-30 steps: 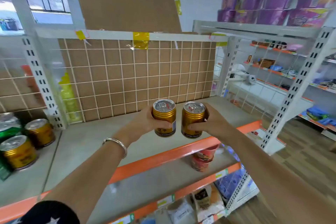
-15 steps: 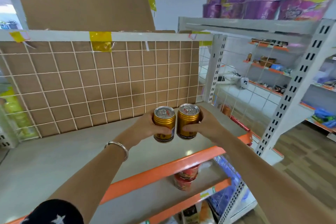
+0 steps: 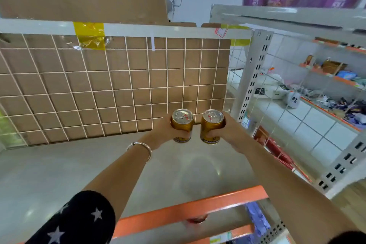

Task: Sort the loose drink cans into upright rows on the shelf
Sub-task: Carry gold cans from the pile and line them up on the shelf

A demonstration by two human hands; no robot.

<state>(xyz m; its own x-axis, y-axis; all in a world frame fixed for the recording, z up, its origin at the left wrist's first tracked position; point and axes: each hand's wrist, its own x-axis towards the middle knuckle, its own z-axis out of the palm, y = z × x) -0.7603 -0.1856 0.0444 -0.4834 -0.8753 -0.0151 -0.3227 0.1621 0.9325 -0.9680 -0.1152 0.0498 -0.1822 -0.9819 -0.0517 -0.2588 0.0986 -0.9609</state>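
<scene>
Head view has you holding two gold cans upright over the grey shelf (image 3: 79,174), so by my reading this is the placing step, with neither can set down yet. Your left grip (image 3: 163,129) is curled round the left can (image 3: 182,125), fingers wrapped low on its body; your right grip (image 3: 232,131) is curled round the right can (image 3: 211,127) the same way. Both cans sit just in front of the wire grid (image 3: 99,89), near its lower right corner, side by side with a narrow gap between them and their silver tops facing up. They look to be hanging clear of the shelf rather than resting on it. No other cans show in front of the wire grid, so these would likely start a row. Next you want to lower both straight down close to the wire grid, bases flat, then loosen your fingers without tipping either one
</scene>
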